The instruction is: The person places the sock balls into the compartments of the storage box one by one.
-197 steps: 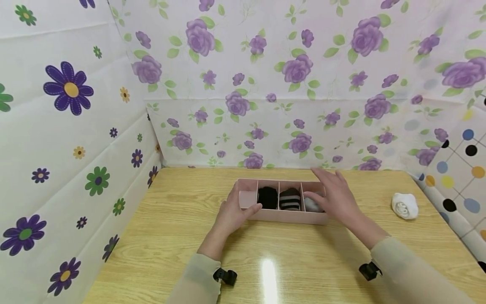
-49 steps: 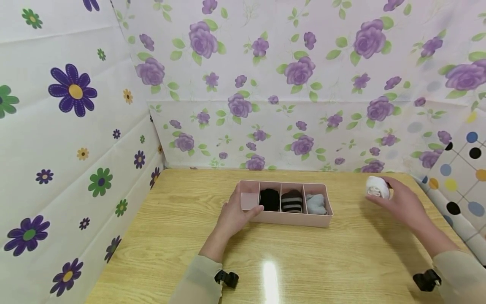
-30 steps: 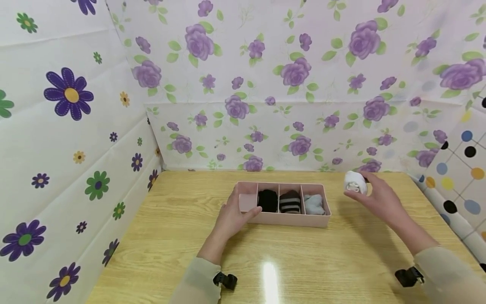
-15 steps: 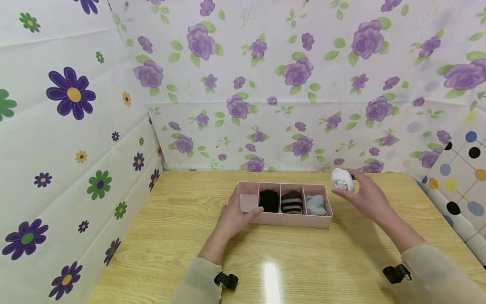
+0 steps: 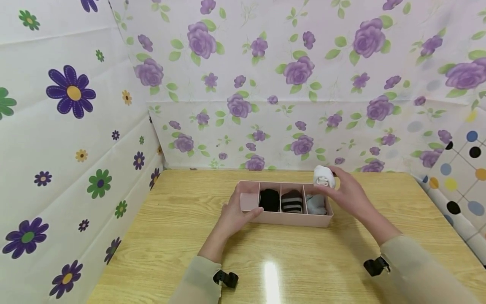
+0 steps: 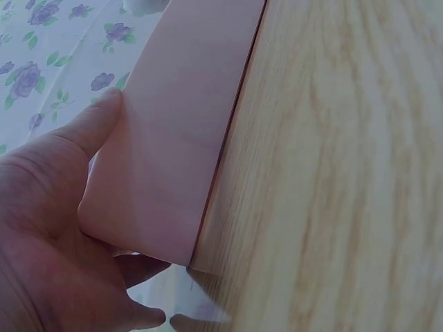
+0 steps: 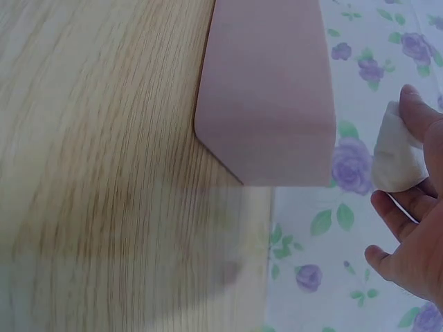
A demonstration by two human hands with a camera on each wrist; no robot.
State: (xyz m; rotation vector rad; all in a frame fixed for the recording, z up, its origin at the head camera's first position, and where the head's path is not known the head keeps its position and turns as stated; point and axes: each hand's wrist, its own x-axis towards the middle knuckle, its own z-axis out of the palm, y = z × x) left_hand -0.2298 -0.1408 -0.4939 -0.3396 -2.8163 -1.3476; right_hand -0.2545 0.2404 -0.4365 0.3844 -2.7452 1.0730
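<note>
A pink divided storage box [image 5: 291, 218] stands on the table. My left hand [image 5: 232, 215] holds its left end, thumb at the front rim and fingers round the end wall. In the left wrist view the thumb [image 6: 97, 124] lies along the rim. My right hand [image 5: 347, 192] pinches a rolled white sock [image 5: 324, 176] between thumb and fingers, raised over the box's right end. The right wrist view shows this white sock [image 7: 398, 155] apart from the box. Inside the box sit a rolled black sock [image 5: 269, 200], a striped sock [image 5: 291, 202] and a light grey sock [image 5: 316, 204], partly behind the right hand.
The box's leftmost compartment [image 5: 249, 201] shows its bare floor. Wood-grain table [image 5: 182, 211] surrounds the box. Flowered cloth [image 5: 265, 135] hangs behind the table's back edge, another flowered cloth [image 5: 114, 169] on the left, and a dotted one [image 5: 459, 190] on the right.
My right hand left the box's right end, took the white sock from the table at the right, lifted it and carried it left over the box. The left hand stayed on the box.
</note>
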